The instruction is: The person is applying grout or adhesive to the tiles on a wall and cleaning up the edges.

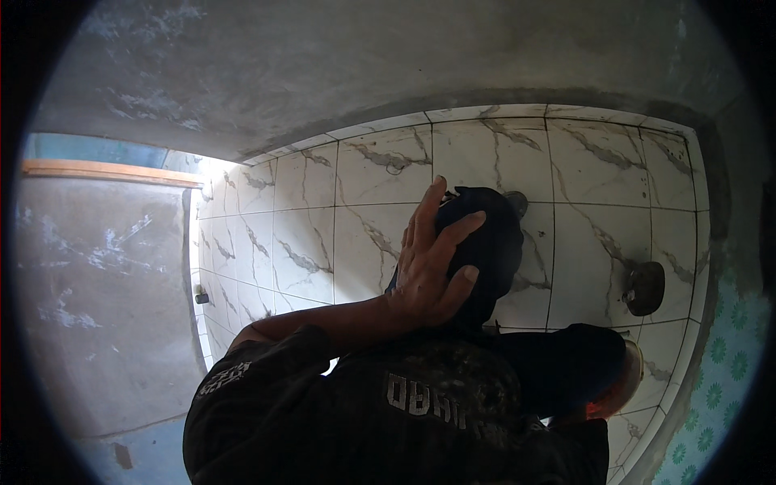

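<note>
My left hand [432, 267] is in the middle of the view, its fingers spread apart and nothing held in them. It lies over my bent knee in dark cloth [495, 250]; whether the palm presses on it I cannot tell. The bare forearm [323, 319] comes in from the lower left, out of a dark short sleeve. My right hand does not show. At the lower right, beyond my other dark trouser leg [550, 368], is a pale-rimmed round thing [634, 378] with an orange-red patch, partly hidden by the leg.
White marbled tiles [380, 178] cover the floor. A dark rounded lump [647, 288] sits on them to the right, and a small dark object [201, 296] at the left. Grey plaster walls [404, 52] border the tiles. A green patterned sheet [719, 364] is at the right.
</note>
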The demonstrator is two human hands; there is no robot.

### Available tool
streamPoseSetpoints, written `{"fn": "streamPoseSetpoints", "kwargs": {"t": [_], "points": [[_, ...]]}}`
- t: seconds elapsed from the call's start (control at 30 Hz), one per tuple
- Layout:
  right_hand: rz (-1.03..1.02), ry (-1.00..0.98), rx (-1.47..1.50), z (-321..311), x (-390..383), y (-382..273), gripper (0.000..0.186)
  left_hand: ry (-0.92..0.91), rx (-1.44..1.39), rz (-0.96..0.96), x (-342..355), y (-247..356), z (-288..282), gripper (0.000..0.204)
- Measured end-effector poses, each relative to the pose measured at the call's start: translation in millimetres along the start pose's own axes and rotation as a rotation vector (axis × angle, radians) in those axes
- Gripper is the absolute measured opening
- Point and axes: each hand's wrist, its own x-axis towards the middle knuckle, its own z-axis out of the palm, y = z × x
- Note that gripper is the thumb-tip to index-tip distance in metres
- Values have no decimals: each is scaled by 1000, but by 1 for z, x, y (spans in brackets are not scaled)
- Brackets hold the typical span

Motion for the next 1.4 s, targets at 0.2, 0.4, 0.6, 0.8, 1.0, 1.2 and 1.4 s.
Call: {"fn": "streamPoseSetpoints", "kwargs": {"t": [0.2,0.4,0.6,0.8,1.0,1.2,1.4], "points": [[11,-2,30,13,-5,-4,36,56,43,99,-1,-10,2,52],[86,10,68,22,-15,9,35,76,-8,132,9,-4,16,50],[123,3,109,33,-20,7,35,54,12,156,14,1,16,53],[175,12,134,49,-32,20,35,48,33,189,17,-1,22,54],[202,19,147,64,-39,26,34,26,33,202,17,-3,20,51],[194,31,145,76,-40,25,34,25,56,185,15,-7,18,51],[189,40,133,84,-38,33,34,30,42,166,15,-6,22,50]]}}
